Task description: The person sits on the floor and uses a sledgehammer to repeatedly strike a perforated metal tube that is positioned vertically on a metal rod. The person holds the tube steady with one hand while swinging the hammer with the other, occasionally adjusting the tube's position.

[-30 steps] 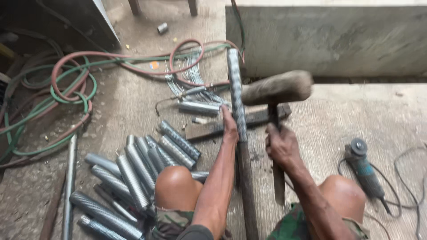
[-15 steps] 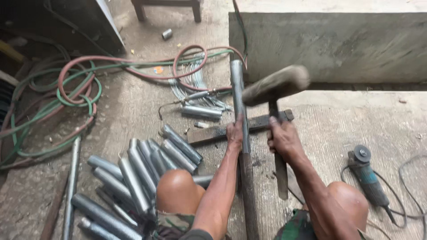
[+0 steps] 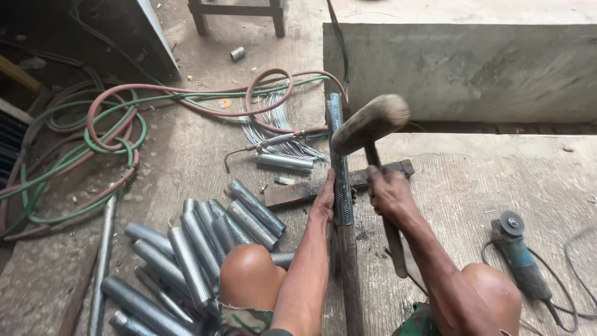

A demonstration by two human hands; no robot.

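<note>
Knees are being kept bent at the bottom edge. Left hand [image 3: 325, 198] is being wrapped around a perforated metal tube [image 3: 339, 162] (lying across a flat bar [image 3: 311, 190]), while a wooden mallet [image 3: 371, 124] is being gripped by the right hand [image 3: 387, 190] above it.

The perforated tube [image 3: 339, 163] is silver-grey with a regular pattern of small dark holes, as are the stacked tubes [image 3: 205, 246] of the same finish; the mallet [image 3: 372, 124] has a dull brown-grey head and a dark handle. The hoses [image 3: 115, 127] run in faded red and green over pale grey concrete floor [image 3: 497, 180]. The angle grinder [image 3: 519, 258] shows a teal-blue body with a grey metal head, and its cable is black.
</note>
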